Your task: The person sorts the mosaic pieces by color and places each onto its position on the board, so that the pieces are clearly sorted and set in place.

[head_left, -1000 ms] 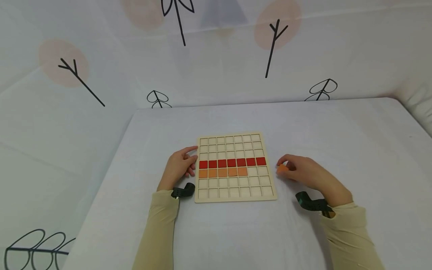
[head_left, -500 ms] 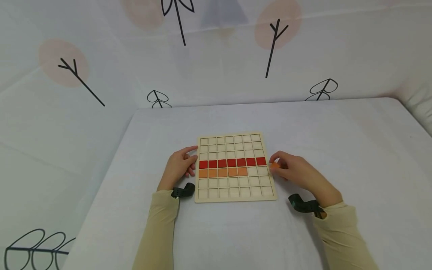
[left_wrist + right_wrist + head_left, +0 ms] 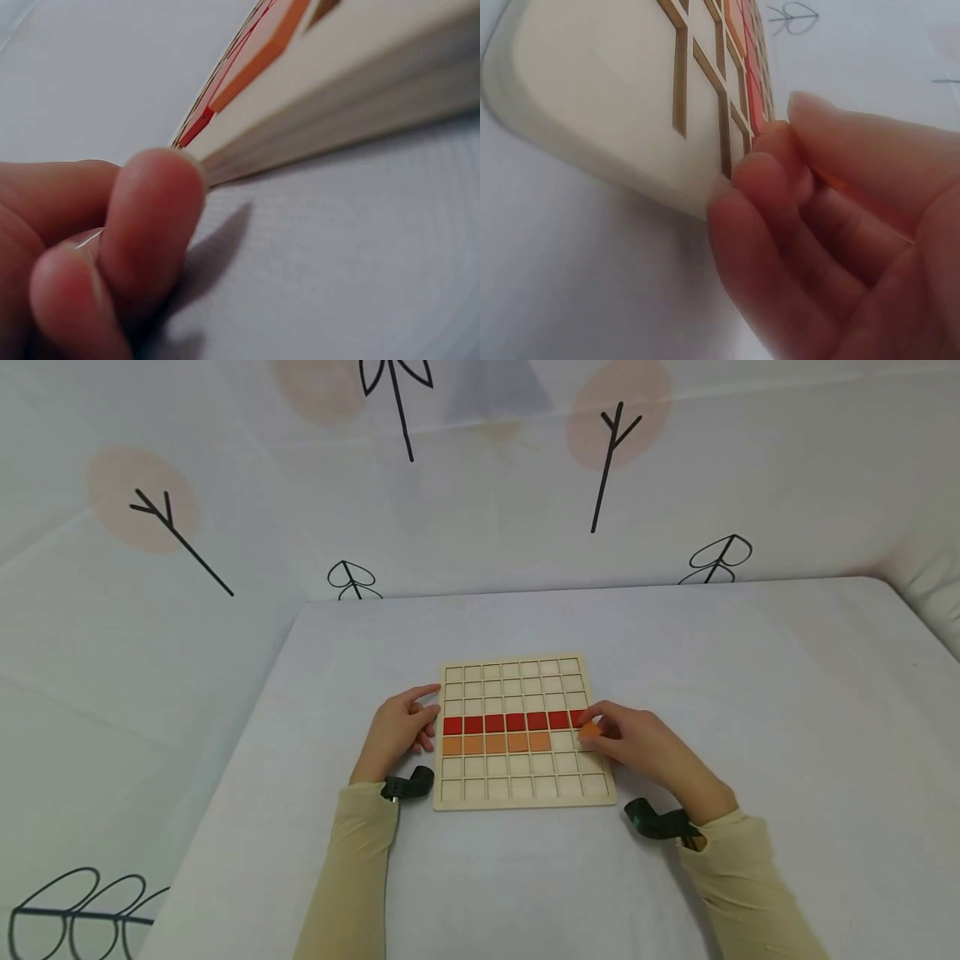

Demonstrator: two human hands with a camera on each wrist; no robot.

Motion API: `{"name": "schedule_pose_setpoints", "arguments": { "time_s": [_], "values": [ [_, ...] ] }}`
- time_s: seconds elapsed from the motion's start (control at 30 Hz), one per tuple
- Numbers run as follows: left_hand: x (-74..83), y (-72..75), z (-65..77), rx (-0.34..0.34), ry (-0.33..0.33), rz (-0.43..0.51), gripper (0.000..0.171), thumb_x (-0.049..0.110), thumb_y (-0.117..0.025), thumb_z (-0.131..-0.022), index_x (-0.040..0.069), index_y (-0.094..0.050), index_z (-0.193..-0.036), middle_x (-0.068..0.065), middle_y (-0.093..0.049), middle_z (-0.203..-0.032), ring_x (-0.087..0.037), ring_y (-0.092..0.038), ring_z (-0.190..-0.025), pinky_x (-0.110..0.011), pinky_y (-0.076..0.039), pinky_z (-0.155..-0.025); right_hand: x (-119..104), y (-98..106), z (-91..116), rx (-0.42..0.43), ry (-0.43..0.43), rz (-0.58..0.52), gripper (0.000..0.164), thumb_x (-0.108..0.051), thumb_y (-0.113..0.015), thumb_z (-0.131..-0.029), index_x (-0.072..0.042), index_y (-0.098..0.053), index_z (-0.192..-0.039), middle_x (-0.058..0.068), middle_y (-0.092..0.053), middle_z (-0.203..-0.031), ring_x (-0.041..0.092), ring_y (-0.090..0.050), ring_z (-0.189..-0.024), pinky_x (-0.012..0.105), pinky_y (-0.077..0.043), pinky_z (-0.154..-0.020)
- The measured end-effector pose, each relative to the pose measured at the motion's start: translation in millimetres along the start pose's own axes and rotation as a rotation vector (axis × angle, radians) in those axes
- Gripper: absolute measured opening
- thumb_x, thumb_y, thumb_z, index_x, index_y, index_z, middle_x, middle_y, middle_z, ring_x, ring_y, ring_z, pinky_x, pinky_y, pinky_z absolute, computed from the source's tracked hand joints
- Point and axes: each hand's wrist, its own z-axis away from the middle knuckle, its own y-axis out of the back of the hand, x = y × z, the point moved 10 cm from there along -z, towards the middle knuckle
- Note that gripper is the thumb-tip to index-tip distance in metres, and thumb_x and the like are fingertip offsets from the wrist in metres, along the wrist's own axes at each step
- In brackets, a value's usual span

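A pale wooden grid board (image 3: 525,806) lies flat on the white-covered table. Across its middle runs a full row of red tiles (image 3: 514,722). Below that, several orange tiles (image 3: 496,743) fill the row from the left, with two bare cells at its right end. My right hand (image 3: 637,739) pinches a single orange tile (image 3: 590,731) between thumb and fingers over the board's right edge, near the last cell of the orange row. At the board's left edge, my left hand (image 3: 393,731) touches the side with its fingertips; one finger reaches out straight, the others are bent loosely.
Both wrists wear dark camera mounts, the left mount (image 3: 408,783) near the board's lower left and the right mount (image 3: 658,821) off its lower right. White cloth (image 3: 495,877) covers the table. Behind it hangs a printed curtain (image 3: 480,510).
My right hand has moved left with the orange tile, from beside the board to over its right edge. The left hand has stayed at the left edge.
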Motion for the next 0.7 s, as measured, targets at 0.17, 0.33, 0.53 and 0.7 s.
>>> {"name": "schedule_pose_setpoints", "arguments": {
  "time_s": [0.17,0.33,0.53,0.7],
  "values": [
    [-1.6,0.0,-0.7,0.001,0.012,-0.001,0.038,0.028,-0.059,-0.087,0.033,-0.051,-0.124,-0.010,-0.059,-0.066,-0.024,-0.059,-0.048,-0.032,-0.048,-0.044,-7.7,-0.9,-0.5,0.023,0.051,0.025,0.030,-0.028,-0.063,-0.083,-0.014,-0.057,-0.109,-0.002,-0.058,-0.084,0.016,-0.050,-0.076,0.030,-0.042,-0.067],
    [-3.2,0.2,-1.0,0.005,0.024,0.002,0.038,0.028,-0.059,-0.087,0.034,-0.051,-0.123,-0.011,-0.059,-0.066,-0.024,-0.059,-0.049,-0.032,-0.048,-0.045,-14.1,-2.0,-1.0,0.026,0.084,0.032,0.031,-0.024,-0.063,-0.084,-0.010,-0.057,-0.111,-0.001,-0.059,-0.086,0.015,-0.052,-0.078,0.031,-0.043,-0.069],
    [-2.2,0.6,-0.1,0.006,0.027,0.000,0.038,0.028,-0.059,-0.087,0.033,-0.051,-0.124,-0.011,-0.059,-0.067,-0.025,-0.059,-0.049,-0.031,-0.048,-0.044,-15.7,-4.4,-2.1,0.034,0.102,0.042,0.031,-0.021,-0.063,-0.083,-0.010,-0.058,-0.111,-0.003,-0.060,-0.085,0.014,-0.053,-0.079,0.032,-0.044,-0.070],
    [-1.6,0.3,-0.1,0.005,0.026,0.001,0.038,0.028,-0.059,-0.087,0.033,-0.051,-0.123,-0.010,-0.059,-0.066,-0.025,-0.059,-0.049,-0.032,-0.048,-0.044,-17.9,-5.7,-2.9,0.040,0.101,0.047,0.028,-0.020,-0.065,-0.082,-0.010,-0.059,-0.106,-0.004,-0.058,-0.082,0.012,-0.053,-0.076,0.030,-0.043,-0.068]
  ]
}}
